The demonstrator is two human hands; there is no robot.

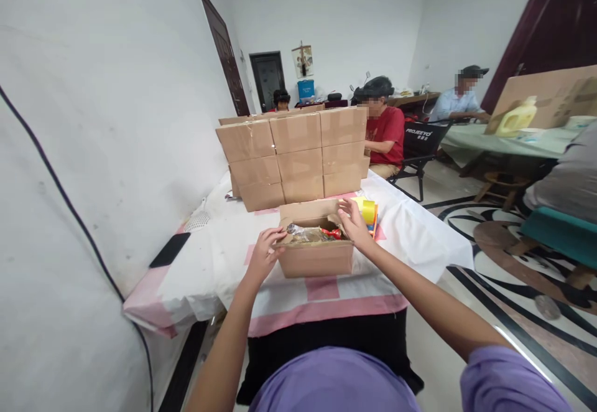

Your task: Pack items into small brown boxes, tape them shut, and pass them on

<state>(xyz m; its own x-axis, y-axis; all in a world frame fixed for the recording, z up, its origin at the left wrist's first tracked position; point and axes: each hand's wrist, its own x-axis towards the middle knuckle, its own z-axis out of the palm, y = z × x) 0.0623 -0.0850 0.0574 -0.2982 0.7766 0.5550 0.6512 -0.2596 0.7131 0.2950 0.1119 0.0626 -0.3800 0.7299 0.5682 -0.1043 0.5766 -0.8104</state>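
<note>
An open cardboard box (317, 261) stands in front of me on the cloth-covered table, its back flap raised. Inside lie a crumpled clear plastic wrapping (305, 234) and a red item (331, 233) whose kind I cannot make out. My left hand (267, 251) holds the box's left edge, fingers over the top. At the right edge, my right hand (354, 224) grips the side flap with bent fingers. Just behind that hand sits a roll of yellow tape (368, 211), beside flat orange and blue things partly hidden by my hand.
Stacked closed cardboard boxes (298, 163) form a wall behind the open box. A black phone-like slab (170, 250) lies at the table's left edge by the wall. A person in red (389, 129) sits beyond; others sit at the green-covered table (471, 140) on the right.
</note>
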